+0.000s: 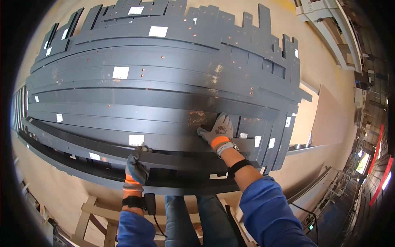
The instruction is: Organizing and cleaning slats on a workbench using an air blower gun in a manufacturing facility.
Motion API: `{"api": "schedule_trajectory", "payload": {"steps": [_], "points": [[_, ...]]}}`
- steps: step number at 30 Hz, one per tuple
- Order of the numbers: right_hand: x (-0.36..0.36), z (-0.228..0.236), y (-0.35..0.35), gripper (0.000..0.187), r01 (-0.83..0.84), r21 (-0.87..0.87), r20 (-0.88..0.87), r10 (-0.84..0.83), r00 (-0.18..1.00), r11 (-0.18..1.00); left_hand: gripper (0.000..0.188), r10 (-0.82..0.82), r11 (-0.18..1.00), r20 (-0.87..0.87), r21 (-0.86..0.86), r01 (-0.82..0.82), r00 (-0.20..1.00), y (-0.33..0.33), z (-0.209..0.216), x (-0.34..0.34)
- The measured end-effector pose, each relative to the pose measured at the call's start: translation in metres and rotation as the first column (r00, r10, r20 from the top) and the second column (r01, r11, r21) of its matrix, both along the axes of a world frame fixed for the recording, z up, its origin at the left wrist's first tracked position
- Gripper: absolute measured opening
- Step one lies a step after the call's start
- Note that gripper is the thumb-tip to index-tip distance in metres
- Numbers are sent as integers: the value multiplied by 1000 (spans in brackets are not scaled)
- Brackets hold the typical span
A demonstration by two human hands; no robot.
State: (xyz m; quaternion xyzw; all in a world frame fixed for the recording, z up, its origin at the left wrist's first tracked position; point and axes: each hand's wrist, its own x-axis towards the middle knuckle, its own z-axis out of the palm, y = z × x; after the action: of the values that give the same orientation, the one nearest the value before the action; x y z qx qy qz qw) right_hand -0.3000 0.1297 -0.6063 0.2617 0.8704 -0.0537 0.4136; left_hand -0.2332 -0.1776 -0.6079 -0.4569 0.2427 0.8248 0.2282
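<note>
Over stacked boards (177,66), left hand (137,168) grips one long dark plank (98,147), right hand (222,128) flat

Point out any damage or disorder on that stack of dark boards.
Two marks stand out on the dark boards: a brownish scuffed patch just left of the right hand, and a paler scuff farther away. Both break the dark finish. Pieces along the far edge jut unevenly.
</note>
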Motion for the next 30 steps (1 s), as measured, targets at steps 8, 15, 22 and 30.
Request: {"api": "schedule_trajectory", "payload": {"steps": [8,15,22,30], "points": [[15,-23,-8,90,63,-161,-407,-124,905,985,22,-24,1000,-1,4,24,1000,-3,-14,4],[14,-49,11,83,345,-374,-358,-477,803,861,22,-106,942,-18,-321,94,994,-8,-70,30],[-16,-21,-65,88,109,-83,-115,-118,986,991,24,-187,876,92,-434,209,978,-15,-114,54],[-37,-51,-70,90,444,-18,-27,-444,896,896,29,7,888,270,-444,118,963,0,-98,39]]}}
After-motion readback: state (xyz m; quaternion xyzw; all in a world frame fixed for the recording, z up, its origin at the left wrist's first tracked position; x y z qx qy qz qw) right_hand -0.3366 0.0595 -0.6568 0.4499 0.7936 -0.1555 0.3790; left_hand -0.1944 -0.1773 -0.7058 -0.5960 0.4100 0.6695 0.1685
